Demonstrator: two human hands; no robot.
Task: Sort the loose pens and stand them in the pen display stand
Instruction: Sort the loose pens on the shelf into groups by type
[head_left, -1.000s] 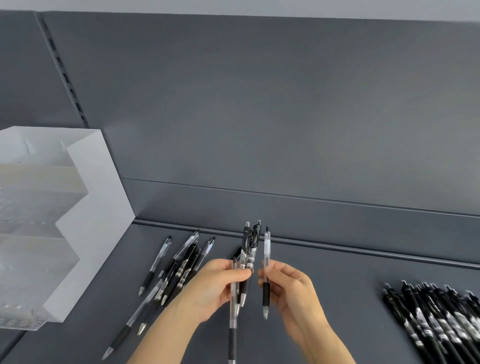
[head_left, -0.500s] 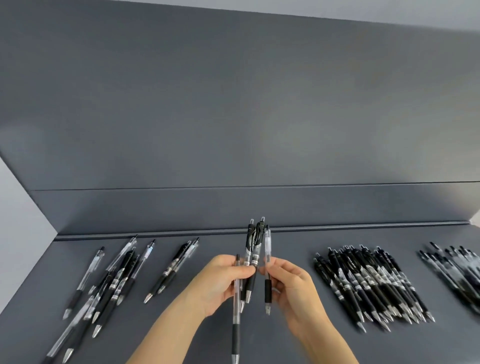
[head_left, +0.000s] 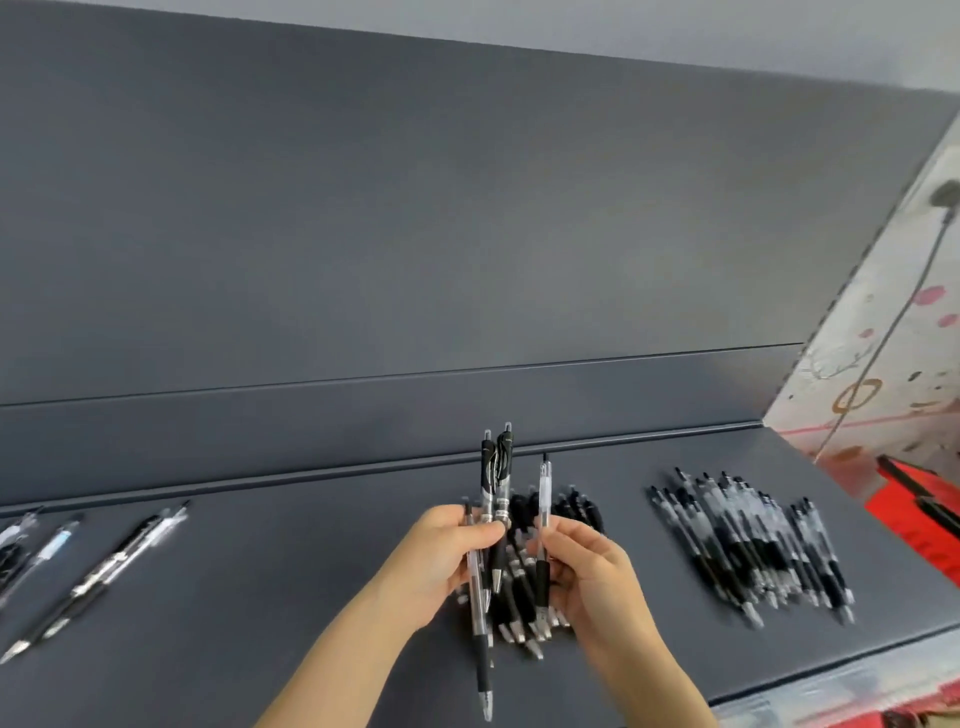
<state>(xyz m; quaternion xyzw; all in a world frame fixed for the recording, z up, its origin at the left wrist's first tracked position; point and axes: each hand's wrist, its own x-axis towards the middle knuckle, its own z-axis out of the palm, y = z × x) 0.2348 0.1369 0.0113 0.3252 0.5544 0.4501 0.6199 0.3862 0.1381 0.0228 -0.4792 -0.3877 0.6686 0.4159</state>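
Head view, dark grey shelf (head_left: 311, 597), grey back panel (head_left: 415, 234), patterned wall (head_left: 893, 338) right

Bare shelf (head_left: 291, 561) open between loose pens (head_left: 119, 566) at left and middle pen pile (head_left: 571, 509); right pen pile (head_left: 748, 545) blocks beyond.

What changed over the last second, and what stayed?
The view swung right: the display stand left the frame, and both hands now hover over a pen pile. Unchanged: the left hand grips its bunch of pens, the right hand pinches one clear pen.
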